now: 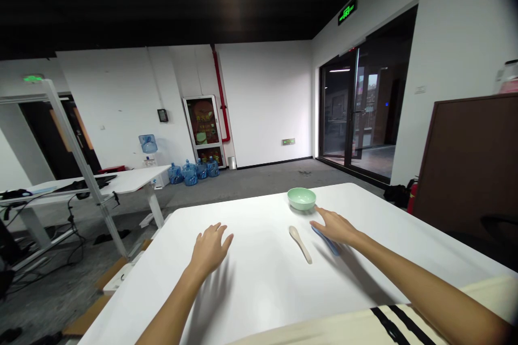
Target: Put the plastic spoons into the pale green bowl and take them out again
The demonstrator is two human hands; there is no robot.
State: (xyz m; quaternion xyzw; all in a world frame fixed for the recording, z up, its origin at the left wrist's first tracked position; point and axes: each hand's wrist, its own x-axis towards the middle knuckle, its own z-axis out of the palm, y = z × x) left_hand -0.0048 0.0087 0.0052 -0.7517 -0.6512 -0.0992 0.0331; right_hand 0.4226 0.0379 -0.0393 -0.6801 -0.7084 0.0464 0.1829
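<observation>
Logging both your hands open, palms down, over the white table [259, 294]; your left hand [210, 250] has its fingers spread above bare tabletop, gripping nothing; the beige spoon [300, 243] lies between your hands, its wide end toward the far edge; your right hand [334, 227] is also spread and gripping nothing, its palm over a narrow blue utensil [329, 245]; you cannot tell whether it touches; its fingertips [318, 209] come just beside the pale green bowl [301, 198], upright near the far edge; blue water jugs [189, 173] stand on the floor beyond, along the wall.
</observation>
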